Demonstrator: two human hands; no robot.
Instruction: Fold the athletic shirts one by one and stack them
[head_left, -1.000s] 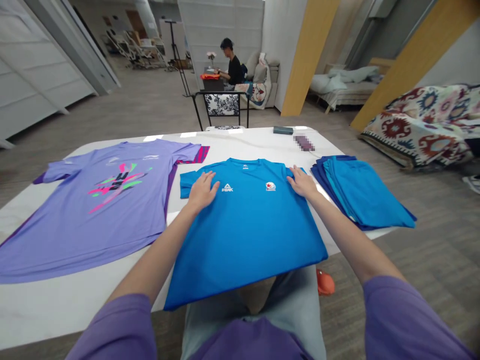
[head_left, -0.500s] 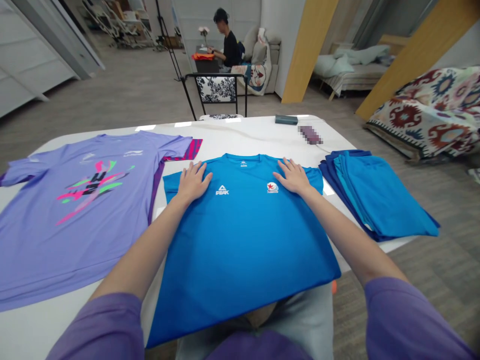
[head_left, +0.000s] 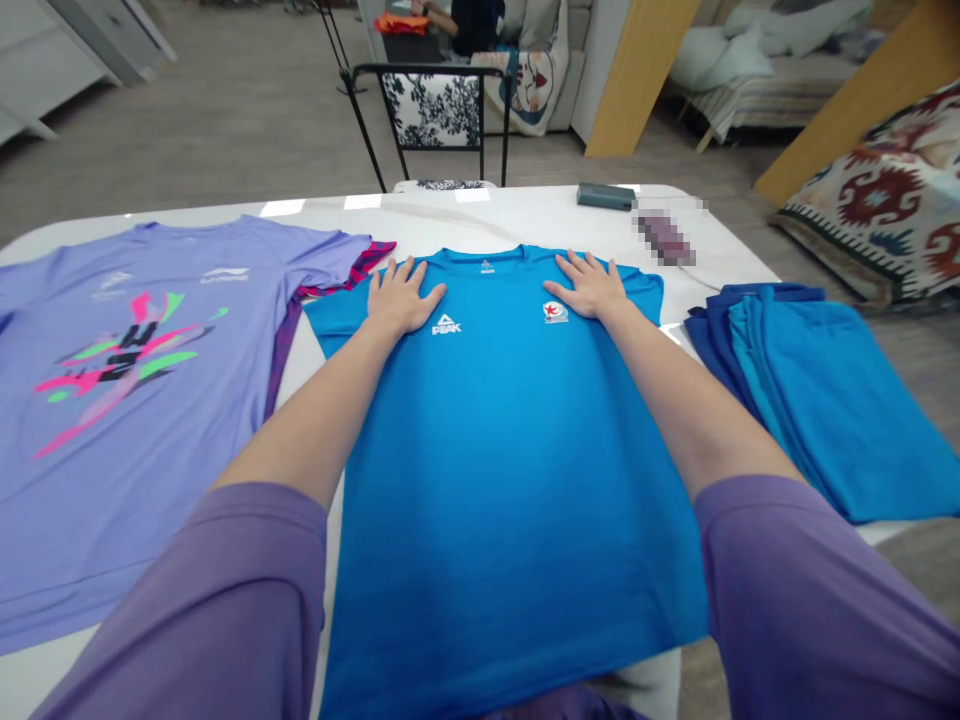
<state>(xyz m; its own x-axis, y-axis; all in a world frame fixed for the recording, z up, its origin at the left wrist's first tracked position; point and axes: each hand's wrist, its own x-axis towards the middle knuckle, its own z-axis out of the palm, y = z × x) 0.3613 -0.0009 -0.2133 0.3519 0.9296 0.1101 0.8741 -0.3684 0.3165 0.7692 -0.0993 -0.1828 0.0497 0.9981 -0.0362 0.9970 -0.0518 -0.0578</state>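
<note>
A blue T-shirt with white chest logos lies spread flat, front up, its collar at the far end and its hem toward me. My left hand rests palm down on its left shoulder, fingers spread. On the right shoulder, just above the round red-and-white badge, my right hand lies flat with fingers apart. Neither hand grips the cloth. To the left, a lavender T-shirt with a pink and green print is laid out over other purple and pink garments.
The white table carries folded blue garments at the right. A dark green case and a blurred-out object sit near its far edge. Beyond stands a black-framed chair; a person sits farther back.
My view has tilted down and come closer. Both hands stay flat on the shirt's shoulders, and the shirt has shifted away from me, more of it now on the table.
</note>
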